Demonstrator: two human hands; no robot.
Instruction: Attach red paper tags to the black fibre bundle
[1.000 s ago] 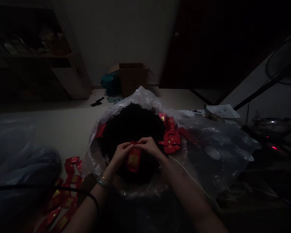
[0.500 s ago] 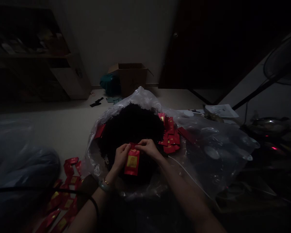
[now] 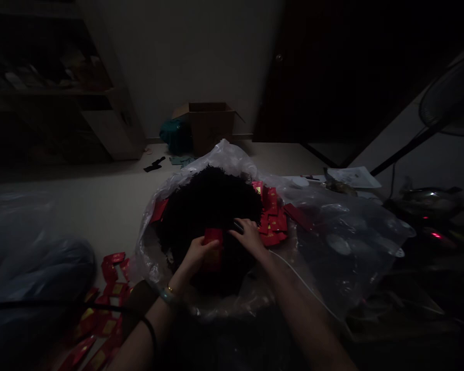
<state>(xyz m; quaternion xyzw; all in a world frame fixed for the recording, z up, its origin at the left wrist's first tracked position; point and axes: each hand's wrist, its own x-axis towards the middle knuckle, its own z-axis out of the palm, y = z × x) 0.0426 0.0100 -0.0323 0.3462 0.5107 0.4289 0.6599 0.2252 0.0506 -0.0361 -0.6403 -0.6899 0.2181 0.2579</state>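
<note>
My left hand (image 3: 198, 253) is closed on a red packet (image 3: 213, 236), thumb across its front, above a dark heap. The heap (image 3: 212, 198) is black and loose, like dried tea leaves, and fills a clear plastic bag (image 3: 227, 150) with its mouth spread wide. My right hand (image 3: 251, 238) is just to the right of the packet, over the heap. Its fingers are closed on a small dark thing with a shiny edge (image 3: 237, 225), too dim to name. More red packets (image 3: 271, 219) lie along the bag's right side, and one red packet (image 3: 159, 210) lies at its left edge.
Several red and gold packets (image 3: 108, 309) lie at the lower left. An open cardboard box (image 3: 212, 126) stands by the wall beside a teal bag (image 3: 175, 135). To the right are clear plastic (image 3: 340, 221), a white tray (image 3: 358, 176), a metal kettle (image 3: 431, 196) and a fan (image 3: 450, 98).
My right hand has left the packet's top and moved right, and a small dark thing now shows in its fingers. The left hand still grips the packet, whose gold label is now mostly covered.
</note>
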